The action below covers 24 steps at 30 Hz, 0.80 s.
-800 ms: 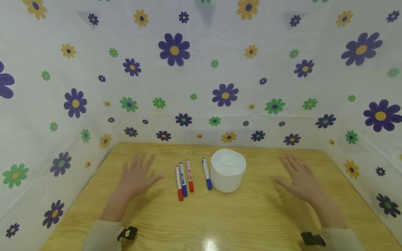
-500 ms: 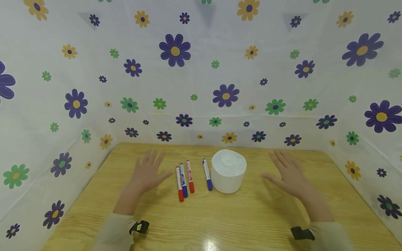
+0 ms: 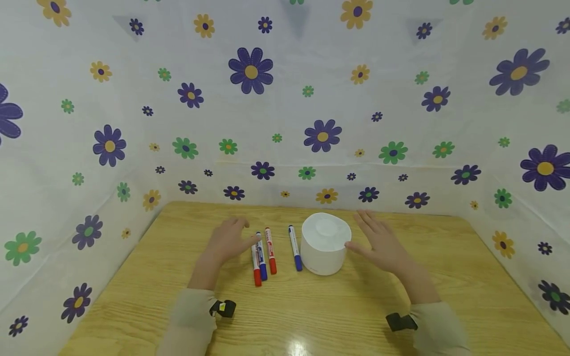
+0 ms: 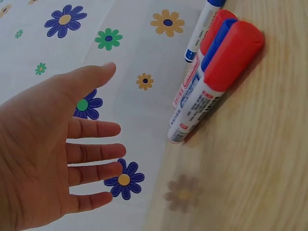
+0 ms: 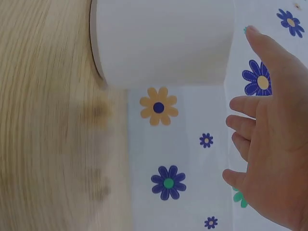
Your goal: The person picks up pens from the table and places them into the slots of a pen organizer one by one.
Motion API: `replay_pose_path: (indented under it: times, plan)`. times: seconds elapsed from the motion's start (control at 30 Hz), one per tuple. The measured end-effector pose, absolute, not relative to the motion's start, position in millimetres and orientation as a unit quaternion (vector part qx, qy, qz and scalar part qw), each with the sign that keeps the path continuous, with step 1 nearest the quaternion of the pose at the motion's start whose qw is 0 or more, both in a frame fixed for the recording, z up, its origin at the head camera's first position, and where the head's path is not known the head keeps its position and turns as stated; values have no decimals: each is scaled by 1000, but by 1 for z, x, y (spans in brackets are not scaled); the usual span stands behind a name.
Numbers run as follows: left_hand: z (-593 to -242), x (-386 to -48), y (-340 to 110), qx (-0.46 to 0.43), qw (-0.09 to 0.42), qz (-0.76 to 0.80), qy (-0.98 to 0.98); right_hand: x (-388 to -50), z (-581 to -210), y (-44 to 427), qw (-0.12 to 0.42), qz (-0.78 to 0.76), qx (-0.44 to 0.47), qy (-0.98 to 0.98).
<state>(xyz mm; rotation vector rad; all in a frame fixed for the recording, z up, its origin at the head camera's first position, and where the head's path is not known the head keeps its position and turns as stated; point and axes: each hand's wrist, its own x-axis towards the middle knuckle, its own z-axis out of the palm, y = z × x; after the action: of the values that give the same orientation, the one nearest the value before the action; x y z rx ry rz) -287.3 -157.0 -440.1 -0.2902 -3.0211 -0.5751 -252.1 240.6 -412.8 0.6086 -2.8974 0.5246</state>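
In the head view the left hand hovers at the left of the markers, its thumb over the top of a red-capped marker. Beside that lie a blue-capped marker and another red-capped marker. A separate blue-capped marker lies by the white round container. The right hand is at the container's right side, thumb near its rim. In the left wrist view the left hand has extended fingers and holds nothing. The right hand is empty too, a gap from the container.
A wooden table carries the objects. White cloth printed with flowers stands behind it and along both sides. Each wrist wears a black strap, one at the left sleeve and one at the right sleeve.
Both hands have moved inward, the left one rightward to the markers and the right one leftward to the container. The markers and container lie as before.
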Motion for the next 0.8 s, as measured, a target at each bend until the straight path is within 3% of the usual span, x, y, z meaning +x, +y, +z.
replay_pose_path:
  times: [0.47, 0.8]
  plan:
    - [-460, -299, -150, -61, -2, -128, -990, -252, -415, 220, 43, 200, 201, -958]
    - [-471, -301, -146, -50, -20, -141, -989, -249, -427, 217, 58, 205, 205, -955]
